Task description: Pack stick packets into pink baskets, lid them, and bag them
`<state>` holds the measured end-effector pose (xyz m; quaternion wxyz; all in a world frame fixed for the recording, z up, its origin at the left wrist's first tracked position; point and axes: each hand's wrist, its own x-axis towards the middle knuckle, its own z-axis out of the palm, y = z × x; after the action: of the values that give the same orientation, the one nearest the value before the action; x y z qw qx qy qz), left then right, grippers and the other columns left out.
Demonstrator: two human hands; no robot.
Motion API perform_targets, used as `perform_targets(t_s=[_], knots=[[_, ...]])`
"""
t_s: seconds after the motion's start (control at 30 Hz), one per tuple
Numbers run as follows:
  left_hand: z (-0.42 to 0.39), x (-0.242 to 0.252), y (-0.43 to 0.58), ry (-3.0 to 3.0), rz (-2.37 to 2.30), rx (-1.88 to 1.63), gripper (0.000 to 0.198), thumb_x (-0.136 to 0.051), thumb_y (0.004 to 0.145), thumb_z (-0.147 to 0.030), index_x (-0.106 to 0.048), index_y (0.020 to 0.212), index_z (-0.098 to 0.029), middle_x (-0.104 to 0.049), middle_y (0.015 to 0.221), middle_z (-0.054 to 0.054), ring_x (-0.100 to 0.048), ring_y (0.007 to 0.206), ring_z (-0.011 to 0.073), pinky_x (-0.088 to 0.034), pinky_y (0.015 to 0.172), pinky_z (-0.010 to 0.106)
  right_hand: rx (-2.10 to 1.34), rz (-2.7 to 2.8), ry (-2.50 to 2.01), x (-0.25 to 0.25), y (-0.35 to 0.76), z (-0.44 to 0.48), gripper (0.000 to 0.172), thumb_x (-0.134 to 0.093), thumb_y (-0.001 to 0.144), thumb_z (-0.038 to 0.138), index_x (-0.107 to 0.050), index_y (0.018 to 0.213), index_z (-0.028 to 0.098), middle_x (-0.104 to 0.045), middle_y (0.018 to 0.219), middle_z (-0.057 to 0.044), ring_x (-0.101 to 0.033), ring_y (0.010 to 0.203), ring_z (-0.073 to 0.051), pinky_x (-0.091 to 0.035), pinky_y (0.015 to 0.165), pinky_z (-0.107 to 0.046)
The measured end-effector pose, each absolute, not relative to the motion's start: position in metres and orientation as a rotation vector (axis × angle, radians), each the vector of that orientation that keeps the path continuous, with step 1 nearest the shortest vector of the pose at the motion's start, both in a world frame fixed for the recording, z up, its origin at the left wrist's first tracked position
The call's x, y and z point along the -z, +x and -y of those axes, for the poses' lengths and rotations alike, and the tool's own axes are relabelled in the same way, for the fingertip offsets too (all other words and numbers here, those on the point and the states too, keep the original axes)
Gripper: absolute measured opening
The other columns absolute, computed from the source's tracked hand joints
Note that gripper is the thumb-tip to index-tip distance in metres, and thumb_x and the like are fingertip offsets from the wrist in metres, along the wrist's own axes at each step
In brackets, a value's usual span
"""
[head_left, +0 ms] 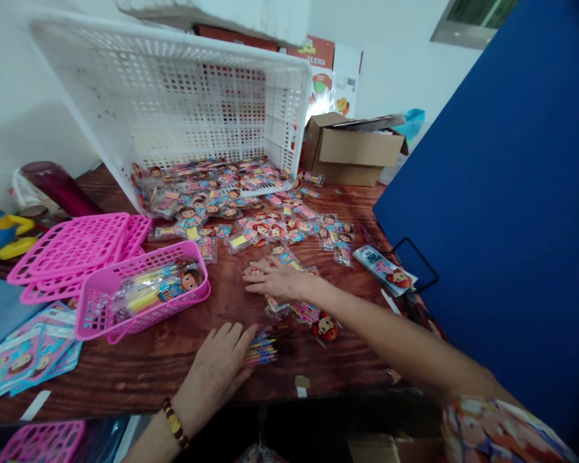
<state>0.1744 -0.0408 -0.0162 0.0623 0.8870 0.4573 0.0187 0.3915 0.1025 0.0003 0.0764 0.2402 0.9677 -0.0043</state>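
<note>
My left hand (219, 363) lies flat on the brown wooden table (149, 360), fingers stretched out, its fingertips touching a small bunch of coloured pencils (263, 347). My right hand (275, 280) reaches forward, fingers spread flat over small cartoon-figure packets (289, 308) lying on the table. A heap of the same packets (231, 206) spills from a big white slotted crate (174, 96) tipped on its side. A small pink basket (139, 292) to the left of my hands holds one packet with pencils.
Pink basket lids (72, 247) are stacked behind the pink basket. Blue printed cards (24, 360) lie at the left edge. An open cardboard box (352, 148) stands at the back. A blue partition (502, 193) walls the right side. A dark red bottle (58, 186) lies at left.
</note>
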Motion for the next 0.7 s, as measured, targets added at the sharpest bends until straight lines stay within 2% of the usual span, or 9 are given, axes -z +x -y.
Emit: perform_targets(t_s=[0.1,0.17,0.33,0.47,0.53,0.6,0.67,0.7], knots=[[0.041,0.019,0.172,2.698,-1.362,-0.085,0.053,-0.062,0.085,-0.023,-0.046,0.135,-0.020,-0.060,0.110,0.009,-0.054,0.102,0.0267,-0.046,0.090,0.044,-0.069,-2.875,0.668,0.003,0.382,-0.107,0.031,-0.051,0.093,0.020,-0.061,0.120,0.031,-0.055,0.138,-0.002,-0.038,0.134,-0.026,-0.026,0.111,-0.052],[0.042,0.021,0.171,2.707,-1.343,-0.113,0.053,-0.061,0.086,-0.023,-0.045,0.136,-0.019,-0.059,0.111,0.009,-0.053,0.103,0.0267,-0.045,0.090,0.044,-0.153,-2.889,0.728,0.001,0.383,-0.109,0.026,-0.047,0.095,0.020,-0.066,0.110,0.029,-0.059,0.129,-0.004,-0.047,0.121,-0.026,-0.024,0.110,-0.056],[0.042,0.023,0.170,2.716,-1.340,-0.118,0.051,-0.059,0.088,-0.023,-0.044,0.136,-0.019,-0.058,0.109,0.008,-0.052,0.101,0.0265,-0.045,0.088,0.043,-0.202,-2.882,0.753,-0.013,0.386,-0.116,0.023,-0.046,0.093,0.015,-0.068,0.097,0.022,-0.062,0.119,-0.008,-0.048,0.117,-0.027,-0.018,0.111,-0.055],[0.043,0.021,0.171,2.730,-1.325,-0.140,0.050,-0.058,0.089,-0.024,-0.044,0.136,-0.018,-0.058,0.109,0.008,-0.052,0.102,0.0268,-0.045,0.088,0.043,-0.058,-2.821,0.916,-0.035,0.393,-0.115,0.019,-0.048,0.089,0.015,-0.065,0.099,0.016,-0.066,0.104,-0.010,-0.059,0.099,-0.024,-0.024,0.107,-0.051],[0.043,0.020,0.172,2.729,-1.333,-0.143,0.051,-0.060,0.088,-0.024,-0.044,0.136,-0.018,-0.058,0.109,0.008,-0.052,0.101,0.0269,-0.044,0.088,0.043,0.067,-2.833,1.236,-0.046,0.405,-0.102,0.018,-0.054,0.086,0.020,-0.062,0.101,0.015,-0.066,0.101,-0.010,-0.060,0.095,-0.024,-0.033,0.099,-0.045],[0.043,0.019,0.172,2.726,-1.337,-0.141,0.053,-0.062,0.086,-0.023,-0.045,0.136,-0.018,-0.058,0.111,0.009,-0.052,0.102,0.0270,-0.044,0.089,0.043,0.332,-2.778,1.693,-0.048,0.421,-0.078,0.026,-0.058,0.083,0.024,-0.058,0.108,0.016,-0.067,0.095,-0.007,-0.060,0.087,-0.022,-0.040,0.084,-0.035],[0.043,0.019,0.172,2.723,-1.334,-0.131,0.055,-0.063,0.085,-0.023,-0.044,0.137,-0.018,-0.058,0.113,0.009,-0.051,0.104,0.0270,-0.044,0.089,0.042,0.727,-2.649,2.062,-0.039,0.440,-0.049,0.032,-0.058,0.082,0.026,-0.055,0.112,0.018,-0.067,0.090,-0.003,-0.059,0.076,-0.018,-0.041,0.070,-0.028],[0.042,0.020,0.171,2.723,-1.330,-0.125,0.055,-0.063,0.085,-0.023,-0.044,0.137,-0.018,-0.058,0.113,0.009,-0.051,0.104,0.0270,-0.044,0.090,0.043,0.914,-2.589,2.165,-0.031,0.448,-0.035,0.029,-0.058,0.082,0.028,-0.055,0.110,0.019,-0.067,0.089,-0.002,-0.059,0.074,-0.017,-0.041,0.066,-0.026]])
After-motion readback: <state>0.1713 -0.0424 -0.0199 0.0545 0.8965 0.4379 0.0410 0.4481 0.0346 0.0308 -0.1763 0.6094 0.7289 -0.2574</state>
